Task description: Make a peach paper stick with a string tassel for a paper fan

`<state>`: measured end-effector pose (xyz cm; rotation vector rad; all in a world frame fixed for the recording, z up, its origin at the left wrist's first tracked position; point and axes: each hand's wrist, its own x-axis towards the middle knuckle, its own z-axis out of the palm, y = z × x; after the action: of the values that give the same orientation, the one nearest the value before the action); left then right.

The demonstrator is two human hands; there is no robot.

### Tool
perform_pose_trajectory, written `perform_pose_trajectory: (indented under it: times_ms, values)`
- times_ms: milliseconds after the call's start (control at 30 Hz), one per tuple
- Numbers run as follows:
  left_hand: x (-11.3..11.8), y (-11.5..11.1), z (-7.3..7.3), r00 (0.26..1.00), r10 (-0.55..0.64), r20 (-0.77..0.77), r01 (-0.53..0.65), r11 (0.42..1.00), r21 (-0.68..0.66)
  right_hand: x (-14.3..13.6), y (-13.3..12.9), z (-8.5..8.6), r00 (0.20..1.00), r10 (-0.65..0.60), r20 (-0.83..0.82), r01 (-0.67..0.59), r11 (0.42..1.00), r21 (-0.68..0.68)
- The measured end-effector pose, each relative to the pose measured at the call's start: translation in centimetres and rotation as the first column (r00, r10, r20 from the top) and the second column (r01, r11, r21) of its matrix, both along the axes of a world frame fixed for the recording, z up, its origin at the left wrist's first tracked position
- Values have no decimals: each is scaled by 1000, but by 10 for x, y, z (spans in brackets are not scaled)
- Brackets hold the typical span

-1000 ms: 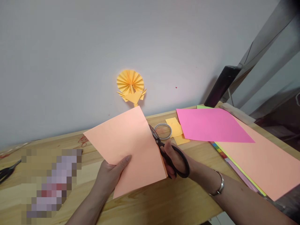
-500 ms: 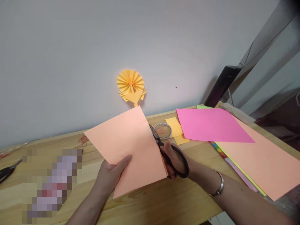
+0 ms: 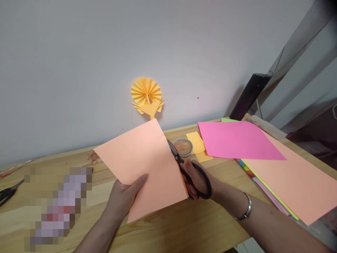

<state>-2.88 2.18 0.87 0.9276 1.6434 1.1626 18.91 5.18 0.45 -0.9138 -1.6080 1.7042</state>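
Observation:
A folded sheet of peach paper (image 3: 147,165) is held up over the table, its layers showing along the lower edge. My left hand (image 3: 126,196) grips it from the lower left, thumb on top and fingers hidden beneath. In my right hand (image 3: 196,179) are black-handled scissors (image 3: 204,175), at the paper's right edge. Part of their blades is hidden behind the paper, so I cannot tell how far they part. Behind the sheet, a yellow pleated paper fan (image 3: 146,90) with a heart shape (image 3: 150,109) below it is up against the wall.
A roll of tape (image 3: 183,147) and yellow paper pieces (image 3: 196,142) lie right of the scissors. Pink paper (image 3: 237,140) covers part of a larger peach sheet (image 3: 295,179). Other scissors (image 3: 9,193), red thread (image 3: 92,158) and a blurred-out object (image 3: 63,207) are on the left. A dark cylinder (image 3: 249,96) leans behind.
Almost nothing differs. The peach paper has shifted very slightly left, and both hands keep the same grip.

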Motion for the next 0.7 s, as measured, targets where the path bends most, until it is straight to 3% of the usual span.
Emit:
perform_pose_trajectory:
  times_ms: [367,700]
  values:
    - [0,0,0,1000,10,27,-9,1000,-22,5,4,-8,996,68,-54,-73,993,-98]
    - [0,-1,1,999,-27,23,28,999,-46,6,5,-15,993,101,-63,-105,992,-67]
